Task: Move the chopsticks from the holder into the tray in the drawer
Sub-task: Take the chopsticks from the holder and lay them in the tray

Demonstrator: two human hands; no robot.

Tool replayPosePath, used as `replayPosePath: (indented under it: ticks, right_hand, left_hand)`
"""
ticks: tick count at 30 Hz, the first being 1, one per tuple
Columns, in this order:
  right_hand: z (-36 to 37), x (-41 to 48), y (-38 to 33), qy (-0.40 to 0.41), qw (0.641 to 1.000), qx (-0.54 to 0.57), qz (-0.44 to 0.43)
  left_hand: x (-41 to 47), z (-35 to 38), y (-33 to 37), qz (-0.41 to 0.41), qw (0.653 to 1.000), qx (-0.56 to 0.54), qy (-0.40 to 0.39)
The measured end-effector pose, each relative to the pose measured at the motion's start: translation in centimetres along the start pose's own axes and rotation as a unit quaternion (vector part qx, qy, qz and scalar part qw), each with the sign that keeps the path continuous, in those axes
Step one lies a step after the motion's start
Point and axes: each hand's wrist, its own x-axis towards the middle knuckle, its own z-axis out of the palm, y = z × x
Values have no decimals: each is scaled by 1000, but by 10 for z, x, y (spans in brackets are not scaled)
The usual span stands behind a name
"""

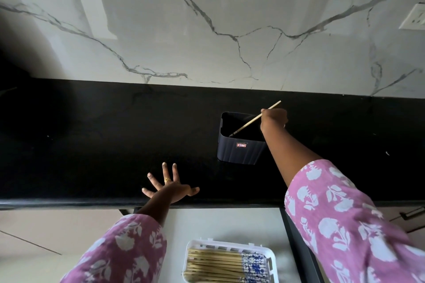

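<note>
A dark ribbed holder [241,148] stands on the black counter [92,145]. My right hand [274,119] is at its far right rim and pinches a single pale wooden chopstick [248,124], which slants with its lower tip inside the holder and its top past my fingers. My left hand [171,187] rests flat on the counter near the front edge, fingers spread. Below, in the open drawer [230,223], a white tray [190,250] holds several chopsticks [220,264] lying side by side, with blue-patterned ends to the right.
A white marble wall [207,18] rises behind the counter, with a switch plate [414,17] at the far right. The drawer's dark right side wall [299,248] runs beside the tray. Cabinet fronts lie to the left and right of the drawer.
</note>
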Motion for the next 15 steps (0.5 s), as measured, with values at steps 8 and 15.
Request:
replayPosePath:
  ticks: [8,15]
  right_hand:
    - [-14,-31,-13,-12,991,-21,-133]
    - [-46,-55,-22,32,971,-36,-234]
  left_hand:
    - [-5,-1,0,3,1000,1,4]
    - [-9,1,1,6,1000,4,13]
